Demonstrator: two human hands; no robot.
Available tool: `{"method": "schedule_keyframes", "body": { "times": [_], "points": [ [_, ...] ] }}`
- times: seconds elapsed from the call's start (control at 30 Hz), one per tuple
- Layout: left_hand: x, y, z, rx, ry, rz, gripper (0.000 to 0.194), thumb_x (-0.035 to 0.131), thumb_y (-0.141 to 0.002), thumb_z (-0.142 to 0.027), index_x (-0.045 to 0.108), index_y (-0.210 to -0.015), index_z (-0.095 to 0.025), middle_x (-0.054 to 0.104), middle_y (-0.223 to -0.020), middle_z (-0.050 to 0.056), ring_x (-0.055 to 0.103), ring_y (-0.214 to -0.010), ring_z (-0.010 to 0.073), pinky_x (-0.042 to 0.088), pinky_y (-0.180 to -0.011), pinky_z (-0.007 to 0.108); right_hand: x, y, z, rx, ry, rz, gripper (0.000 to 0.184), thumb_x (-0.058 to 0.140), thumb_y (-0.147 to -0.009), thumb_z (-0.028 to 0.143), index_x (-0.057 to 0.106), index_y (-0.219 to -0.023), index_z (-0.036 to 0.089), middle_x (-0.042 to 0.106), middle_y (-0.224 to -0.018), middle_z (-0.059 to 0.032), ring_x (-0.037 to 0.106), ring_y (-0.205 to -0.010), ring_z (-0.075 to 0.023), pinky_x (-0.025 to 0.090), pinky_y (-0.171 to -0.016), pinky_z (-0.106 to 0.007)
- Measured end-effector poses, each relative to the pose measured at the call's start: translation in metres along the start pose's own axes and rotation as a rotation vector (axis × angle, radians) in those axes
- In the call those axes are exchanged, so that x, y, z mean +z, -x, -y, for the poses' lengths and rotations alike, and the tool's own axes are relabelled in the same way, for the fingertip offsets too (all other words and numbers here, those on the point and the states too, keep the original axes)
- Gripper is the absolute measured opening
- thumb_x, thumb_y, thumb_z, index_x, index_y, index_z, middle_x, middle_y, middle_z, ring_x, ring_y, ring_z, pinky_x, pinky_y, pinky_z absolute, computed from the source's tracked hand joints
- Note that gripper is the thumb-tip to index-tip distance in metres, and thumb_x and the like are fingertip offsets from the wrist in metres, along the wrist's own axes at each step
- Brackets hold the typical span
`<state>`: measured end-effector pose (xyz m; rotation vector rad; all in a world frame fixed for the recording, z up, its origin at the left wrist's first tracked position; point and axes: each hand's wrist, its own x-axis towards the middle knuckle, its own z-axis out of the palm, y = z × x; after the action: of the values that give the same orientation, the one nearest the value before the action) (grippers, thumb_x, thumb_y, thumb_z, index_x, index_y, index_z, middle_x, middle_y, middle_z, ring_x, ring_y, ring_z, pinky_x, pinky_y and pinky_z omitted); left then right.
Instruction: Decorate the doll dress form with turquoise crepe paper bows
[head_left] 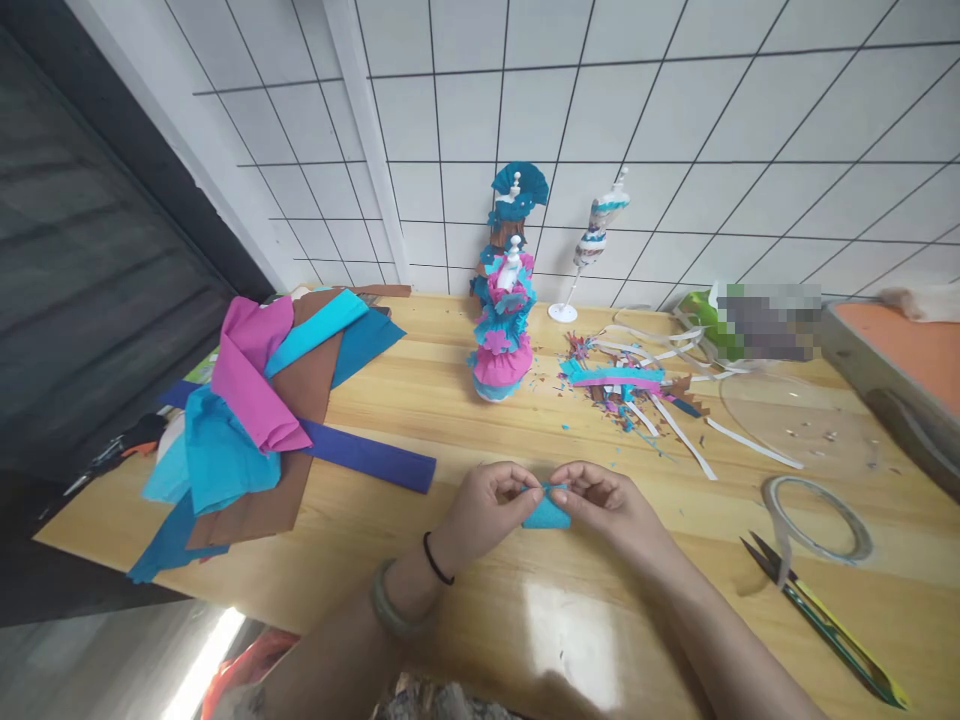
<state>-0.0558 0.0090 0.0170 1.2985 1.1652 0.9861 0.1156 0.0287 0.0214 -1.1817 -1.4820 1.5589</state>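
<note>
The person's left hand [501, 503] and right hand [598, 502] pinch a small blue piece [547, 514] above the wooden table [375, 420], with folded paper strips [255, 375] to the left, a decorated dress form [504, 365] beyond, and a tape roll [861, 548] and green-handled snips [836, 635] to the right.

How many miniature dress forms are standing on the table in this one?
3: a front dress form in pink and blue; a rear dress form in teal and brown, partly hidden behind it; and a barer dress form to their right.
</note>
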Motion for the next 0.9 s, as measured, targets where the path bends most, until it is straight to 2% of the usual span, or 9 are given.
{"method": "schedule_keyframes", "body": {
  "times": [0.27,0.5,0.9],
  "points": [
    [0.0022,-0.0018,0.0060,-0.029,0.077,0.023,0.020,0.060,-0.072,-0.030,0.060,-0.082,-0.013,0.062,-0.066,0.003,0.054,-0.058,0.0102,0.041,-0.053,0.020,0.0003,0.0009,-0.0086,0.005,-0.013,-0.052,0.025,0.067,-0.067,0.040,0.065,-0.074,0.016,0.062,-0.062,-0.0011,0.054,-0.056,-0.0115,0.043,-0.055,-0.025],
    [0.0026,-0.0033,0.0042,-0.090,0.157,0.012,0.018,0.062,-0.069,-0.029,0.058,-0.074,-0.012,0.061,-0.063,0.002,0.054,-0.056,0.0095,0.041,-0.054,0.021,-0.0023,0.0018,-0.0084,0.022,-0.084,-0.062,0.025,0.069,-0.066,0.036,0.066,-0.081,0.017,0.065,-0.067,-0.0017,0.057,-0.060,-0.0124,0.046,-0.060,-0.025],
    [-0.0001,-0.0052,0.0042,-0.094,0.250,0.009,0.020,0.064,-0.068,-0.030,0.057,-0.076,-0.012,0.060,-0.062,0.001,0.051,-0.054,0.0078,0.038,-0.053,0.020,-0.0047,0.0031,-0.0048,0.012,0.023,-0.071,0.023,0.063,-0.070,0.039,0.065,-0.074,0.016,0.065,-0.067,-0.0032,0.056,-0.060,-0.0128,0.044,-0.059,-0.024]
  ]
}}
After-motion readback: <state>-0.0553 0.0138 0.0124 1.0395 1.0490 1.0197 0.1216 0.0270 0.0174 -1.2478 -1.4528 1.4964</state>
